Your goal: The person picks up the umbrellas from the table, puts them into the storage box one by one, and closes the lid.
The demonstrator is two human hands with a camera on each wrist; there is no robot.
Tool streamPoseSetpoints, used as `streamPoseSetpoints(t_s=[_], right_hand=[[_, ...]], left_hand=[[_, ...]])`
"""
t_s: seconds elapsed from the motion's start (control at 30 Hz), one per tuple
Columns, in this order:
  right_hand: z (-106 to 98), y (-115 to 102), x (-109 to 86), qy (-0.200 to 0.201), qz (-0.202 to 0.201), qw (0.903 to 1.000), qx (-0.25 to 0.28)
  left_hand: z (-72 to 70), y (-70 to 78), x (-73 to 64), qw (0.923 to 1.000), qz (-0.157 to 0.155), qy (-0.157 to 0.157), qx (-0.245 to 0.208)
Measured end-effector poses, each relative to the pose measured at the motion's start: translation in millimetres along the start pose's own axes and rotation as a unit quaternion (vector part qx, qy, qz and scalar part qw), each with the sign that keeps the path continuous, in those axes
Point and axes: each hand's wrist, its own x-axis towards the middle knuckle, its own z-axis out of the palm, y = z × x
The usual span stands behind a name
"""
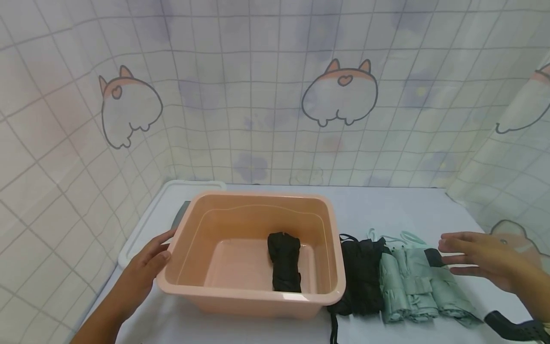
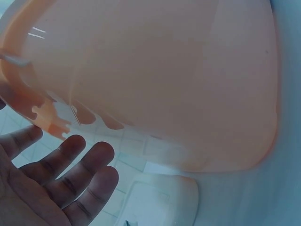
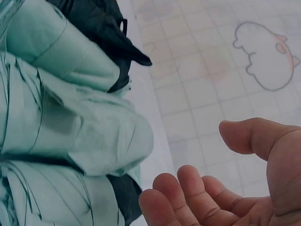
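Grid-printed sheet [image 1: 249, 95] with corgi drawings hangs behind and beside a white tabletop [image 1: 386, 205].

Right hand [image 1: 485, 258]: fingers spread and relaxed, grasping nothing; thumb well apart from the fingertips. Just beside them, on the basin side, lies the nearest mint-green rolled bundle [image 1: 453, 286], its black patch [image 1: 434, 257] close to the fingertips; contact cannot be confirmed.

Left hand [image 1: 146, 263]: at the left rim of the peach plastic basin [image 1: 258, 295], fingers loosely extended outside the wall and not clenched. Thumb appears to touch the rim; no firm hold shown.

Further out: two more mint-green bundles [image 1: 405, 286] lie alongside, pale cords [image 1: 410, 238] at their far ends. Next, against the basin's right side, a black fabric bundle [image 1: 363, 277] on the tabletop. Inside the basin, right of centre, a rolled black bundle [image 1: 284, 263].

Handling (judged): mint-green cloth probably light, soft, somewhat slippery, not fragile; could unroll if pinched by a loose edge. Best hold: across the roll's middle, thumb opposing fingers. Basin likely light, stiff, smooth; steady it by the rim. White tray [image 1: 129, 251] lies left of the basin.
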Motion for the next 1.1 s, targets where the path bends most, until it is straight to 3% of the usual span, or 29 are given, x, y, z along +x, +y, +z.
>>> streamPoseSetpoints(t_s=[0.5, 1.1], right_hand=[[-12.3, 22.5, 5.6, -0.009, 0.071, 0.9972, -0.019], [-1.9, 48.7, 13.9, -0.032, 0.136, 0.9899, -0.021]], left_hand=[[-0.2, -3.8, 1.6, 1.0, 0.006, -0.001, 0.008], [-0.3, -1.6, 1.0, 1.0, -0.006, -0.002, 0.001]])
